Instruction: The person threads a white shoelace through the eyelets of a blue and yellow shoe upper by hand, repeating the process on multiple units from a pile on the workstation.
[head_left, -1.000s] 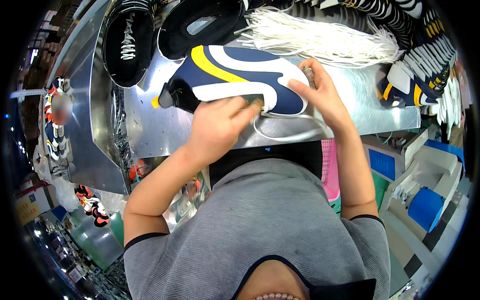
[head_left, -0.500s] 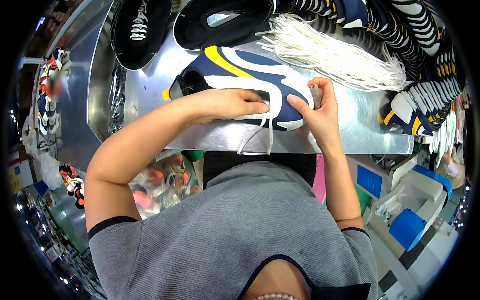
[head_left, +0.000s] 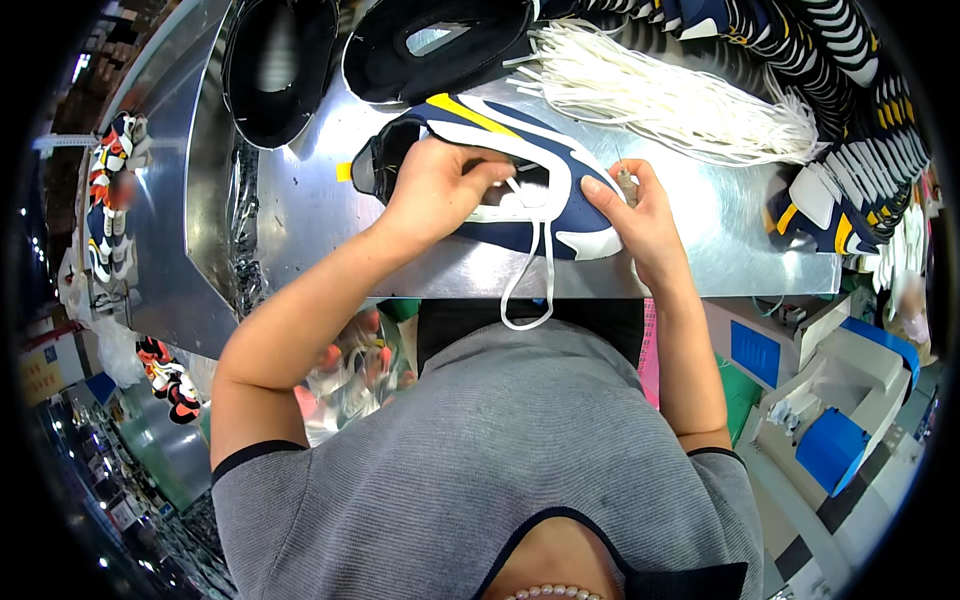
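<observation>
A navy shoe upper (head_left: 580, 214) with white and yellow panels lies on the metal table, toe to the right. A white shoelace (head_left: 549, 265) passes through the front of its throat and hangs in a loop over the table's near edge. My left hand (head_left: 440, 190) is over the opening, thumb and fingertips pinched on the lace. My right hand (head_left: 645, 215) is at the toe, its thumb on the upper. Its fingers curl round a small awl-like tool (head_left: 627, 183) with a thin tip pointing away from me.
A bundle of white laces (head_left: 670, 100) lies beyond the upper. Two black-lined uppers (head_left: 280, 80) stand at the far left. Stacked navy uppers (head_left: 830, 205) line the right and far right. A metal table (head_left: 420, 275) carries everything; a white and blue machine (head_left: 835, 400) stands lower right.
My left hand has lifted from the upper's near side into its opening and now pinches the lace. The hanging lace loop has widened and dropped lower. My right hand stays at the toe.
</observation>
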